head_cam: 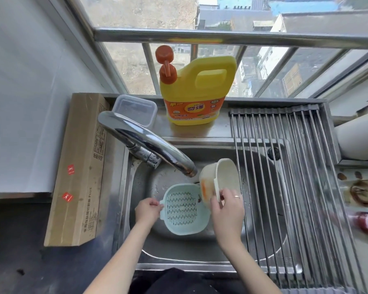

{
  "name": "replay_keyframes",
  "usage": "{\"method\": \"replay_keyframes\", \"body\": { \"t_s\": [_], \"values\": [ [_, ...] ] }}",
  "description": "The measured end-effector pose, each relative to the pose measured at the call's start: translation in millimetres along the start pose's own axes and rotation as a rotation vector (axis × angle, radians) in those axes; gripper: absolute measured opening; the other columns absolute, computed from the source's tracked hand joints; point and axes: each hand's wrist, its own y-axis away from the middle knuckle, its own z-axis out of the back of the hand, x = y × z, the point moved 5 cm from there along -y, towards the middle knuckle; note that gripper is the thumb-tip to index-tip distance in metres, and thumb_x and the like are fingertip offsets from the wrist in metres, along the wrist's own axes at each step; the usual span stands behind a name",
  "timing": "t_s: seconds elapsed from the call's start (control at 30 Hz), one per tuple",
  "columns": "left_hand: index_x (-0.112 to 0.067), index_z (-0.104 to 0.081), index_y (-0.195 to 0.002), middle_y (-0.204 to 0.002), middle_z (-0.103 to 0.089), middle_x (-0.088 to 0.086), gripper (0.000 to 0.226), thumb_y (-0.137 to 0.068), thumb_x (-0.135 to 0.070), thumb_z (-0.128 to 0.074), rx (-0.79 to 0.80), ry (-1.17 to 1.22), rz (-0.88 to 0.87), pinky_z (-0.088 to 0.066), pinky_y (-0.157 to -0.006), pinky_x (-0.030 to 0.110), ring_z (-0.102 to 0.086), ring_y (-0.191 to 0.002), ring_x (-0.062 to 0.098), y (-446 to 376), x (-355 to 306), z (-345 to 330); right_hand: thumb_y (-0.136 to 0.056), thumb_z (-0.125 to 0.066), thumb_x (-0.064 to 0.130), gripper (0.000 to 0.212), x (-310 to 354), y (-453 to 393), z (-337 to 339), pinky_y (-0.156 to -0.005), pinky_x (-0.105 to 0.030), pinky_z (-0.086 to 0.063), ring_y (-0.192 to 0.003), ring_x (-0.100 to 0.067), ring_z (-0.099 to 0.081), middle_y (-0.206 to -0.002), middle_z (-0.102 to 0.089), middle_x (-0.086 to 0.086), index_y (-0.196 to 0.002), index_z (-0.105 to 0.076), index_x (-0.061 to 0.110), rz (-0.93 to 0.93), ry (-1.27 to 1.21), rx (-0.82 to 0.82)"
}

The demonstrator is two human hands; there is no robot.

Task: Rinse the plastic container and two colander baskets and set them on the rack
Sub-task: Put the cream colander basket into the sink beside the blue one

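Two colander baskets sat over the steel sink (253,240). A pale blue basket (184,211) lay mouth-up in the basin, its slotted floor facing the camera, and the left hand (148,210) pinched the small tab handle on its left rim with curled fingers. Just right of it and a little farther off, a cream basket (220,177) was tilted on its side with its mouth turned right, an orange stain showing on its near wall. The right hand (227,206), a ring on one finger, gripped the cream basket's near rim, fingers curled over the edge. The cream basket's lower edge touched or overlapped the blue basket's far-right rim; which of the two could not be told. The faucet (149,143) reached from the far left with its spout ending just left of the cream basket.

A clear plastic container (136,111) stood on the far ledge of the bench, behind the faucet's base, with a yellow detergent jug (197,92) with an orange pump to its right. A roll-up rack (289,187) of steel rods covered the right part of the sink. A long cardboard box (81,170) lay along the left side. Blurred bottles and jars stood at the right edge.
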Motion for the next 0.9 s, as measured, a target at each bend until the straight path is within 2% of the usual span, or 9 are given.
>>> {"method": "replay_keyframes", "body": {
  "t_s": [0.2,0.33,0.47,0.53,0.6,0.67,0.73,0.8,0.9],
  "values": [
    [-0.009,-0.064,-0.075,-0.084,-0.07,0.015,0.009,-0.079,-0.008,-0.072,0.016,0.032,0.015,-0.057,-0.081,0.041,-0.064,-0.072,0.025,0,1,-1,-0.082,-0.058,0.001,0.007,-30,-15,-32,-0.063,-0.032,-0.037,-0.089,-0.028,-0.051,-0.09,-0.058,-0.008,-0.077,-0.059,0.005,-0.01,0.316,0.18],
    [-0.005,-0.064,-0.084,-0.086,-0.069,0.015,0.005,-0.082,-0.006,-0.068,0.034,0.054,0.011,-0.057,-0.073,0.035,-0.062,-0.071,0.023,3,-1,1,-0.087,-0.042,-0.008,0.016,-45,-23,-39,-0.072,-0.027,-0.032,-0.097,-0.027,-0.046,-0.109,-0.049,-0.014,-0.092,-0.055,0.0,-0.084,0.228,0.245],
    [-0.015,-0.061,-0.073,-0.084,-0.068,0.012,0.013,-0.083,-0.007,-0.067,0.018,0.034,-0.021,-0.054,-0.075,0.036,-0.062,-0.074,0.025,4,-6,1,-0.09,-0.04,-0.006,0.026,-57,-17,-37,-0.079,-0.031,-0.039,-0.108,-0.03,-0.048,-0.123,-0.046,-0.016,-0.111,-0.054,-0.003,-0.163,0.323,0.282],
    [-0.018,-0.059,-0.071,-0.083,-0.067,0.011,0.016,-0.082,-0.009,-0.067,0.007,-0.004,-0.071,-0.051,-0.077,0.034,-0.061,-0.077,0.026,7,-13,0,-0.095,-0.036,0.003,0.029,-76,-13,-45,-0.087,-0.031,-0.042,-0.106,-0.032,-0.05,-0.121,-0.047,-0.024,-0.117,-0.051,-0.01,-0.219,0.201,0.313],
    [-0.016,-0.06,-0.074,-0.084,-0.068,0.012,0.013,-0.082,-0.008,-0.067,0.022,-0.021,-0.123,-0.05,-0.077,0.032,-0.062,-0.081,0.027,8,-20,-2,-0.097,-0.027,0.033,0.051,-98,-11,-47,-0.076,-0.017,-0.044,-0.092,-0.024,-0.055,-0.111,-0.052,-0.019,-0.122,-0.052,-0.004,-0.398,0.178,0.265],
    [-0.014,-0.062,-0.077,-0.086,-0.069,0.013,0.01,-0.081,-0.007,-0.067,0.038,-0.021,-0.151,-0.051,-0.078,0.034,-0.063,-0.082,0.027,8,-24,-4,-0.091,-0.027,0.057,0.065,-100,-8,-42,-0.091,-0.026,-0.043,-0.112,-0.022,-0.054,-0.126,-0.056,-0.007,-0.135,-0.048,0.014,-0.573,0.195,0.201],
    [-0.014,-0.063,-0.08,-0.087,-0.069,0.013,0.009,-0.082,-0.007,-0.067,0.054,-0.011,-0.155,-0.051,-0.079,0.035,-0.063,-0.082,0.026,6,-24,-6,-0.095,-0.041,0.04,0.049,-82,-6,-43,-0.102,-0.04,-0.037,-0.127,-0.028,-0.043,-0.142,-0.044,-0.007,-0.139,-0.041,0.018,-0.438,0.182,0.241],
    [-0.012,-0.064,-0.082,-0.088,-0.068,0.014,0.007,-0.082,-0.006,-0.067,0.061,0.019,-0.155,-0.05,-0.076,0.033,-0.062,-0.08,0.025,5,-24,-7,-0.089,-0.046,0.001,0.042,-58,-1,-44,-0.095,-0.036,-0.039,-0.118,-0.029,-0.042,-0.132,-0.045,-0.014,-0.13,-0.047,0.007,-0.228,0.268,0.26],
    [-0.01,-0.064,-0.083,-0.084,-0.066,0.012,0.006,-0.083,-0.004,-0.066,0.073,0.079,-0.167,-0.048,-0.072,0.029,-0.06,-0.078,0.023,8,-26,-3,-0.088,-0.043,-0.007,0.039,-67,15,-61,-0.093,-0.035,-0.041,-0.112,-0.028,-0.046,-0.121,-0.052,-0.014,-0.124,-0.051,0.003,-0.345,0.186,0.25]
  ]
}}
